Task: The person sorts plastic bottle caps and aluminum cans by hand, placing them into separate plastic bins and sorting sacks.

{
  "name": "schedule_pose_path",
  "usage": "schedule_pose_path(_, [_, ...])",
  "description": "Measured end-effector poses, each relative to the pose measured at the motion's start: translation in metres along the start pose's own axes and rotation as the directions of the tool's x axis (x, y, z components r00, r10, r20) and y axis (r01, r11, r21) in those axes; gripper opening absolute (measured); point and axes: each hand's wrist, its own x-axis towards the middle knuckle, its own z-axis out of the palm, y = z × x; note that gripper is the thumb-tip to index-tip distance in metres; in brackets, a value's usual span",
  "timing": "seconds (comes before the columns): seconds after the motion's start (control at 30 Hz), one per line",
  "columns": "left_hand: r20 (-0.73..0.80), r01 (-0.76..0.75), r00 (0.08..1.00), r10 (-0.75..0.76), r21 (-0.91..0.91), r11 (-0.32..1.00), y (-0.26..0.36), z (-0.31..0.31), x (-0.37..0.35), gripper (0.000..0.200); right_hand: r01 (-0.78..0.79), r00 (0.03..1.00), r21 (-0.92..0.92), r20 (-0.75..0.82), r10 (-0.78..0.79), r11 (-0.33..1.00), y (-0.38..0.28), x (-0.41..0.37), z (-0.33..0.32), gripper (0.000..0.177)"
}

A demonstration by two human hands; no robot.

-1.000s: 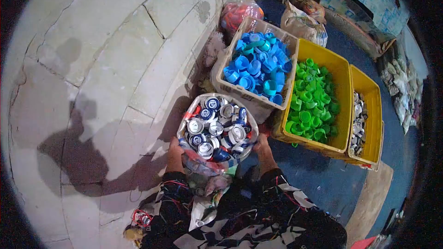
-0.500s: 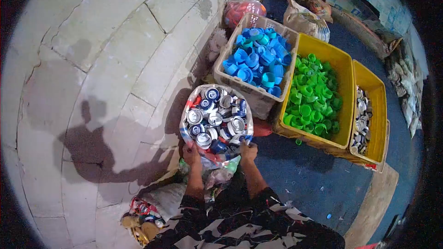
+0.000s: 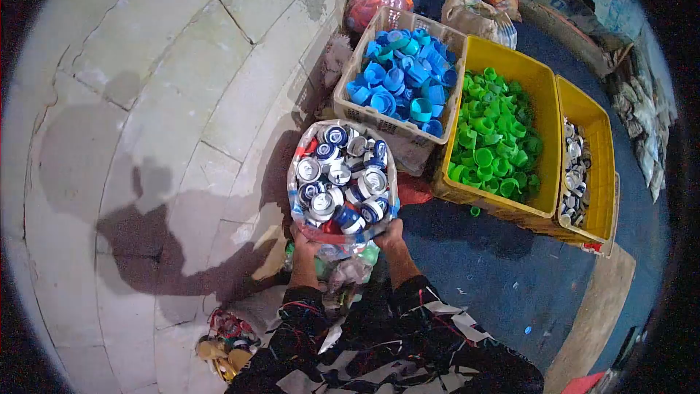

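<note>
A round, clear-sided plastic bag point(image 3: 294, 197) with a rolled rim sits in front of me, full of white and dark-blue caps point(image 3: 321, 203). Some red shows among them. My left hand point(image 3: 303, 238) is closed on the bag's near left side. On its near right side, my right hand point(image 3: 391, 235) grips the same bag. The fingertips of both hands are partly hidden under and behind the plastic. Below the bag, between my forearms, lies crumpled clear and green plastic point(image 3: 350, 271).
A pale crate point(image 3: 343, 106) of blue caps stands beyond the bag. Right of it are a yellow crate point(image 3: 550, 102) with green caps and another yellow crate point(image 3: 598, 138) with white caps. A wall point(image 3: 175, 102) rises on the left. A sack point(image 3: 226, 328) with mixed caps lies lower left.
The bag has tipped a little toward me, and some caps near its front edge have shifted. My hands have moved lower around its sides. The view has shifted slightly.
</note>
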Motion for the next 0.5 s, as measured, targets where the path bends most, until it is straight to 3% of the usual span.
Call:
schedule_pose_path(0.03, [-0.018,0.054,0.998,-0.054,0.017,0.998,0.006,-0.002,0.003,0.023,0.023,0.994,-0.093,-0.100,-0.033,0.995,0.007,0.010,-0.013,0.035])
schedule_pose_path(0.07, [-0.229,0.030,0.973,0.035,0.278,0.960,0.009,-0.007,0.004,0.027,0.219,0.944,-0.730,-0.010,-0.331,0.647,0.006,0.016,-0.032,0.032])
schedule_pose_path(0.1, [-0.398,0.067,0.901,0.170,0.515,0.854,0.010,-0.008,-0.003,0.032,0.071,0.799,-0.997,0.081,-0.596,-0.041,0.007,0.034,-0.064,0.031])
schedule_pose_path(0.13, [-0.451,0.083,0.824,0.343,0.696,0.714,0.018,-0.004,0.000,0.037,0.008,0.724,-0.989,-0.097,-0.683,0.149,0.001,0.037,-0.051,0.032])
schedule_pose_path(0.17, [-0.400,0.079,0.723,0.563,0.858,0.508,0.031,0.005,0.008,0.042,-0.024,0.631,-0.940,-0.279,-0.724,0.341,-0.003,0.037,-0.036,0.033])
schedule_pose_path(0.2, [-0.306,0.106,0.611,0.730,0.945,0.308,0.047,0.022,0.014,0.047,0.230,0.530,-0.951,-0.053,-0.846,0.204,-0.010,0.020,-0.033,0.039])
schedule_pose_path(0.27, [-0.025,-0.053,0.633,0.774,0.996,0.076,0.075,0.068,0.013,0.058,0.361,0.451,-0.920,0.030,-0.892,0.152,-0.029,-0.004,0.004,0.042])
schedule_pose_path(0.3, [0.084,-0.149,0.698,0.711,0.988,0.029,0.081,0.102,0.002,0.059,0.423,0.410,-0.898,0.072,-0.909,0.120,-0.035,-0.007,0.016,0.044])
schedule_pose_path(0.33, [0.193,-0.251,0.750,0.633,0.968,0.003,0.088,0.138,-0.012,0.059,0.387,0.474,-0.915,0.094,-0.875,0.112,-0.035,-0.002,0.013,0.045])
schedule_pose_path(0.43, [0.302,-0.166,0.777,0.553,0.945,-0.282,0.091,0.164,0.019,0.054,0.281,0.618,-0.958,0.138,-0.774,0.054,-0.039,0.020,0.021,0.048])
schedule_pose_path(0.5, [0.283,-0.107,0.741,0.609,0.945,-0.308,0.083,0.161,0.031,0.050,0.167,0.663,-0.986,0.112,-0.740,0.001,-0.037,0.018,0.024,0.052])
